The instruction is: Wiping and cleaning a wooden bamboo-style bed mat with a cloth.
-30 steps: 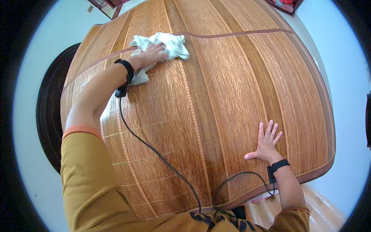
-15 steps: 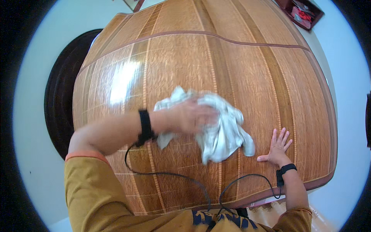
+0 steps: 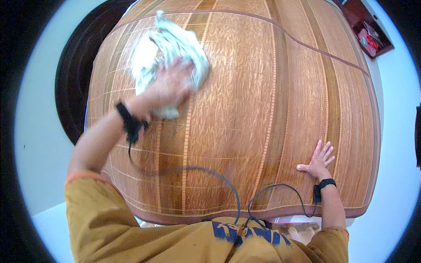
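My left hand (image 3: 173,81), smeared by motion, presses on a crumpled pale cloth (image 3: 182,41) at the far left of a brown woven mat (image 3: 232,114). The cloth bunches around and beyond the fingers, and its lower end sticks out under the wrist. Flat on the mat near its right side rests my right hand (image 3: 318,164), fingers spread and holding nothing. Each wrist wears a black strap with a cable running back toward my body.
A dark rounded panel (image 3: 72,83) stands along the mat's left edge. At the far right is a dark red open box (image 3: 368,28) with red and pale items inside. Black cables (image 3: 206,171) lie over the mat's near part. A brown border rims the mat.
My left hand has swept the cloth from the middle of the mat to the far left. My right hand stays planted at nearly the same place. The view has shifted slightly.
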Available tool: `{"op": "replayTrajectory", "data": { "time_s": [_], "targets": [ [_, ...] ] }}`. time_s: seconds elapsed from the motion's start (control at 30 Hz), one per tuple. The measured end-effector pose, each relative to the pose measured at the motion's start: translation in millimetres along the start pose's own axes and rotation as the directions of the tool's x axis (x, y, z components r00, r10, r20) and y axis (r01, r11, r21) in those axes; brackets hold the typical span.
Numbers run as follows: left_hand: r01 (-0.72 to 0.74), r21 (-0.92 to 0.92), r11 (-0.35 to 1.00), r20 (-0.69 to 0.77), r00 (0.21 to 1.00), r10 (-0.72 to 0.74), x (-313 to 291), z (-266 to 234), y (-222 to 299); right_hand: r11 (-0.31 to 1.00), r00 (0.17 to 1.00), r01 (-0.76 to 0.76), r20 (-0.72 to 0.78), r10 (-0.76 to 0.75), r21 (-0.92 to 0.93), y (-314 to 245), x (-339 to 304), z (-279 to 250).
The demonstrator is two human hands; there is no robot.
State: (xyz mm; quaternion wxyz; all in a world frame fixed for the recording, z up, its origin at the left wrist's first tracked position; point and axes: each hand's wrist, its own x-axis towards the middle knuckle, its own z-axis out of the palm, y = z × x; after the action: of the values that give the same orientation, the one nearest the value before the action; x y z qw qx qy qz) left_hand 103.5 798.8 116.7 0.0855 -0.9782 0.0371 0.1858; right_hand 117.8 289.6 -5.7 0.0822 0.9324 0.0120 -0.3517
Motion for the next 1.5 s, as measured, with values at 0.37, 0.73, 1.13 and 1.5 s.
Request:
{"op": "replayTrajectory", "data": {
  "time_s": [0.37,0.73,1.13,1.5],
  "targets": [
    [-0.340,-0.510,0.790,0.109,0.886,0.451,-190,119,67,1.000,0.999,0.021,-0.024,-0.021,0.016,-13,-7,-3],
    [0.219,-0.148,0.964,-0.013,0.975,-0.224,66,-15,-126,1.000,1.000,-0.008,0.000,0.008,0.008,-11,-5,-9],
    [-0.207,-0.109,0.972,-0.138,0.972,0.191,-86,29,-22,0.999,1.000,-0.002,-0.014,0.003,0.032,3,-5,0],
    [-0.221,-0.218,0.951,-0.076,0.975,0.209,-334,225,102,1.000,0.998,0.015,-0.059,-0.014,0.026,-9,-13,-4]
  ]
}}
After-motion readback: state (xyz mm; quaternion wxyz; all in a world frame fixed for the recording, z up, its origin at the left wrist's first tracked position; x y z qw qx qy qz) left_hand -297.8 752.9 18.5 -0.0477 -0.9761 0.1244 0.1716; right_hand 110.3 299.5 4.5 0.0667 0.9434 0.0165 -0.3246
